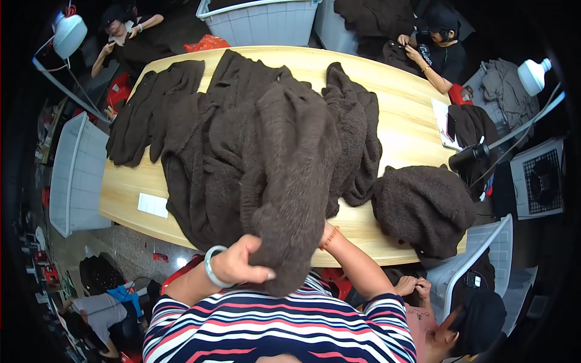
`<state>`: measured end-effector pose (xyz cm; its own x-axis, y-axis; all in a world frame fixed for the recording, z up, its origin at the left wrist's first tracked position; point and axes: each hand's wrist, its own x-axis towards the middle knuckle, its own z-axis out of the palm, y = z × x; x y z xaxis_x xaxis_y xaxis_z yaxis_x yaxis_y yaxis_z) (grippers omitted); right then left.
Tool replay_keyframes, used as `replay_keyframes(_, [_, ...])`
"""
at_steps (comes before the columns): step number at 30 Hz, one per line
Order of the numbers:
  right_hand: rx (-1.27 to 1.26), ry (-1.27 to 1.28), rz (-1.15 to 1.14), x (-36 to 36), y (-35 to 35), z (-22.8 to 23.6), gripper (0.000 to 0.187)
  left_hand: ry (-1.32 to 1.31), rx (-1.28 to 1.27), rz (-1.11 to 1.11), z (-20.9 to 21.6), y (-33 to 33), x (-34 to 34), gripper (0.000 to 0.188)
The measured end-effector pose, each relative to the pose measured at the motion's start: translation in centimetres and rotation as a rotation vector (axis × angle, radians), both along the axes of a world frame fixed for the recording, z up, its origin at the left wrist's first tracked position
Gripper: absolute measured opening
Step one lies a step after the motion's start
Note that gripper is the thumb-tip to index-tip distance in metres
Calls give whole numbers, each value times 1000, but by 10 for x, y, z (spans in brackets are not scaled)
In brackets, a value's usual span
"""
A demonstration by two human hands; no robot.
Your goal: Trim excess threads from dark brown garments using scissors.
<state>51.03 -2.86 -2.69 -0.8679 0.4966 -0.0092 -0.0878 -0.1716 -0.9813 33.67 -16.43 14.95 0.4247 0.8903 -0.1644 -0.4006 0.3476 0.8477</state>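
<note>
A dark brown fuzzy garment (296,163) rises from the wooden table (399,121) toward me. My left hand (242,263), with a pale bangle on the wrist, grips its lower end. My right hand (327,235) is mostly hidden behind the same garment and appears to hold it too; only the wrist with an orange bracelet shows. More brown fuzzy garments (206,139) are piled and spread beneath it, covering the table's left and middle.
A folded brown bundle (423,206) sits at the table's right front corner. White plastic bins stand at left (75,175), at the back (266,21) and at the lower right (478,260). Other people work at the back left, back right, lower right and lower left. Lamps are clamped at both sides.
</note>
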Motion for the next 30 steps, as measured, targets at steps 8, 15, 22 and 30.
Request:
replay_keyframes(8, [391,38,-336,-9,62,27,52,-106,44,12,21,-10,-6,38])
replay_keyframes(15, [-492,160,-835,106,107,173,47,-33,126,65,32,59,18,38])
replay_keyframes(22, [1074,-689,-838,339,138,206,51,-182,258,-216,85,187,125,53])
replay_keyframes(30, [781,-1355,-850,511,214,198,45,-353,199,-206,33,295,277,44])
